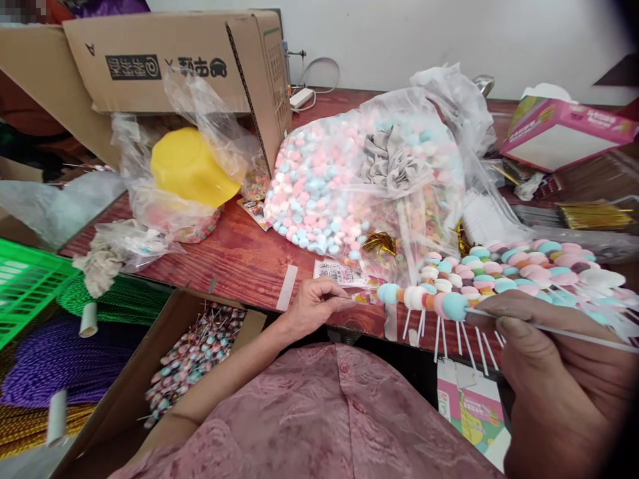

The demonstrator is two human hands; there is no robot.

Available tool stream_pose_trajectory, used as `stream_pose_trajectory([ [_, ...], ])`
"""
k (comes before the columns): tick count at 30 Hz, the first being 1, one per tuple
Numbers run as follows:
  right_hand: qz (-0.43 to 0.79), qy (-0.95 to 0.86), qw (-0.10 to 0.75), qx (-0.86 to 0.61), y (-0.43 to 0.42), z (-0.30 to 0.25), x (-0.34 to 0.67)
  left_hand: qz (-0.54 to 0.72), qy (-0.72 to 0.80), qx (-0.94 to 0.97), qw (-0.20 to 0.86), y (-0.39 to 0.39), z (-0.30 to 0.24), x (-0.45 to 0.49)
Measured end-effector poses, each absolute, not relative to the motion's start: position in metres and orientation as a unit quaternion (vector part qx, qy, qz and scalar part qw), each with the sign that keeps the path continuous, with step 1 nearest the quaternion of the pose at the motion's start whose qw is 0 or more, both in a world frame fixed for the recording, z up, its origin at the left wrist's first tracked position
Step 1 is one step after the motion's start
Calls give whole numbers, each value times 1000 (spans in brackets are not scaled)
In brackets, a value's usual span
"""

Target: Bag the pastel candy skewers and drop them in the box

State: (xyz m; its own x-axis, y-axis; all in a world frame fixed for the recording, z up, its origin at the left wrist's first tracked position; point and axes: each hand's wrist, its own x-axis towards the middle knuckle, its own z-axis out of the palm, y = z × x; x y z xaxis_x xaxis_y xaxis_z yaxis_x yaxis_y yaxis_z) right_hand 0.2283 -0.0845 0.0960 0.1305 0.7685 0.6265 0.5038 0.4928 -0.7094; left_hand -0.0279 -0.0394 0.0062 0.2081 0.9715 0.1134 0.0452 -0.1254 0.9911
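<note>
A candy skewer [414, 297] with blue, orange, white and pink soft pieces threaded on a white stick lies level between my hands. My right hand [559, 372] is closed on its stick, thumb and fingers pinching just behind the last blue piece. At the far end, my left hand [317, 309] pinches a small colourful piece [367, 297] at the skewer's tip; whether it is a wrapper or a label I cannot tell. Just behind lies a pile of similar candy skewers [539, 269], with several white sticks poking over the table's front edge.
A large clear bag of pastel candies [309, 193] sits on the red-brown table [239, 256]. Left are a yellow bowl [187, 166] in plastic and a cardboard box [174, 60]. Below, an open carton holds many small skewers [200, 359], beside a green crate [30, 283].
</note>
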Motion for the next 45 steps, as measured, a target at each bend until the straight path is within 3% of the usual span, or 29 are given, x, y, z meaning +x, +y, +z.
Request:
stream_pose_trajectory([
  [11, 180, -678, 548, -456, -79, 91, 239, 464, 371, 683, 426, -45, 2, -20],
  [18, 255, -557, 575, -543, -69, 79, 242, 460, 321, 754, 342, -45, -6, -24],
  [23, 293, -553, 579, -523, -64, 68, 251, 460, 327, 742, 361, -48, -9, -26],
  [31, 254, -695, 534, -408, -68, 85, 233, 446, 325, 760, 343, -48, -11, -23],
  [45, 261, -753, 490, -354, -55, 82, 240, 447, 302, 718, 440, -50, -7, -30],
])
